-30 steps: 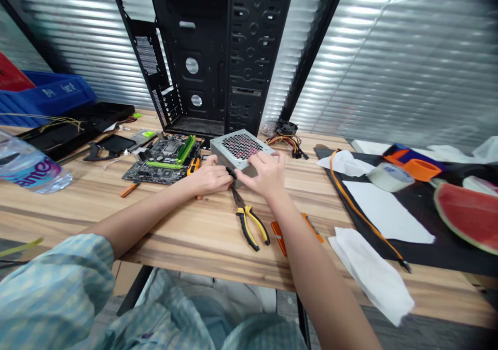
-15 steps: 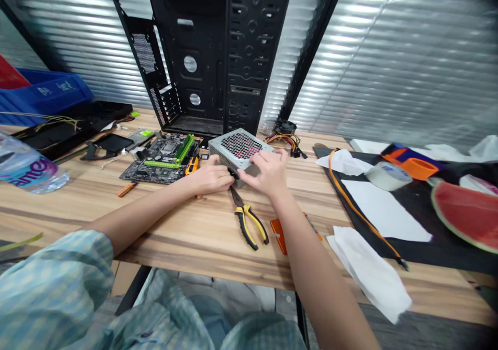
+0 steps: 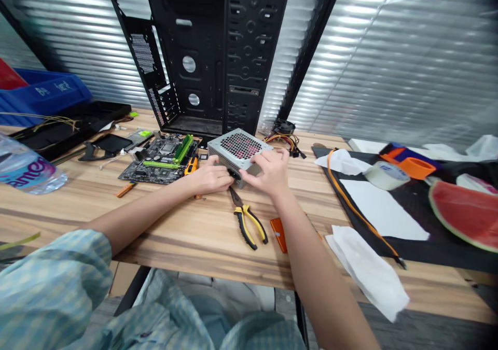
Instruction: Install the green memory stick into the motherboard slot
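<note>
A grey computer power supply (image 3: pixel 240 146) with a honeycomb vent on top sits on the wooden table between my hands. My left hand (image 3: pixel 213 177) is closed at its near left side, fingertips against the near face beside a small black part. What exactly those fingertips touch is partly hidden. My right hand (image 3: pixel 270 171) grips the right side and near corner, thumb on the near face and fingers over the top edge. Just below, yellow-and-black pliers (image 3: pixel 249 219) lie with their jaws pointing at the power supply. Left of it lies a motherboard (image 3: pixel 159 158) with green memory sticks.
An open black computer case (image 3: pixel 202 54) stands behind. Bundled cables (image 3: pixel 286 140) and a fan lie right of the power supply. An orange piece (image 3: pixel 278 234) rests near my right forearm. A water bottle (image 3: pixel 29 166) lies left; tape (image 3: pixel 386 175) and papers lie right.
Both hands stay at the power supply with almost the same hold. The view shifts very slightly; nothing else visibly moves.
</note>
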A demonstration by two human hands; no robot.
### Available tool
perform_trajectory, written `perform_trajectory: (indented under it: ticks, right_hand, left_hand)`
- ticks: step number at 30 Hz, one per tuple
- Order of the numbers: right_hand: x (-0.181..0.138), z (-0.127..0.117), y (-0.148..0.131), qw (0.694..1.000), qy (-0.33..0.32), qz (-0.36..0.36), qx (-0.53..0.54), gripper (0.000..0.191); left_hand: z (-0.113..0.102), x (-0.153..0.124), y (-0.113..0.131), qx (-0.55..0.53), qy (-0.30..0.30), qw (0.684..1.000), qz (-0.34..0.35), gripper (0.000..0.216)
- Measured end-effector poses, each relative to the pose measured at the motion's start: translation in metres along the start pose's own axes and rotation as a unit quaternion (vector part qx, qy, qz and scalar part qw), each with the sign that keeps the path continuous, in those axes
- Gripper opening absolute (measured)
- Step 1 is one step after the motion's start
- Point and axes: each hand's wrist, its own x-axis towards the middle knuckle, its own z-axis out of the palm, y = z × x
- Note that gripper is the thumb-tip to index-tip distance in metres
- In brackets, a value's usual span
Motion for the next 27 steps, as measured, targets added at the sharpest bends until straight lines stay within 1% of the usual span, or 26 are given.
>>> perform_trajectory:
  ticks: [5,9,18,27]
  right_hand:
    - [-0.0001,-0.0004,0.0008,1.0,-0.005,0.001,-0.005,0.032]
    - [-0.0004,-0.0005,0.0019,1.0,-0.01,0.0,-0.013,0.033]
    - [-0.0013,-0.0019,0.0041,1.0,-0.006,0.001,-0.024,0.033]
    - [-0.0012,-0.0024,0.0038,0.999,-0.01,0.004,-0.033,0.032]
  left_hand:
    - [0.001,-0.0011,-0.0003,0.017,-0.004,1.0,0.002,0.024]
    - [0.0023,-0.0019,-0.001,0.041,0.008,0.999,0.018,0.023]
    - [0.0022,-0.0032,-0.0006,0.028,0.033,0.999,0.016,0.02]
    - [0.0011,-0.0039,-0.001,0.036,0.039,0.998,0.021,0.019]
